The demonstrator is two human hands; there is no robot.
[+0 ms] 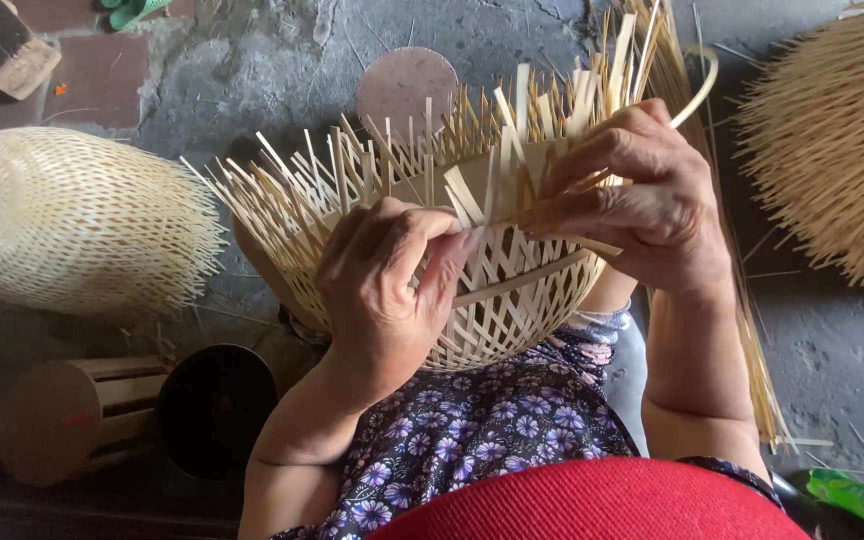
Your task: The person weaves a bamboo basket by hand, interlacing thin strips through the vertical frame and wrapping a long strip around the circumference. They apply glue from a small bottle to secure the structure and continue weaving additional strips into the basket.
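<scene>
I'm looking down over a grey concrete floor (pixel 832 350), and the biggest things on it are lying off to the sides. At far right a woven bamboo shell (pixel 832 140) is bristling with loose strip ends, and at left a pale finished bamboo shade (pixel 62 220) is resting on its side, ends pointing right, both set well apart from the work so the middle is staying free for the arms.

In the centre, the half-woven bamboo basket (pixel 512 300) is sitting on my lap, propped against the flowered dress (pixel 482 430) with its open, unfinished rim turned away from me. Tilting it like that is putting the upright strips right under my fingers. A bundle of long bamboo strips (pixel 752 360) is running down along the right side of the basket, within easy reach.

At near left a round wooden form (pixel 62 420) is lying on its side, touching a dark round pot (pixel 217 405). A round wooden disc (pixel 407 85) is peeking out on the far side of the basket.

Now the hands. My right hand (pixel 652 200) is curling over the rim, its grip pressed together on a flat bamboo strip (pixel 512 180) and steadying the loose uprights so they aren't springing out. My left hand (pixel 387 290) is lying against the near wall, fingers bent and pinching at the weave just below that strip, holding the crossing tight.
</scene>
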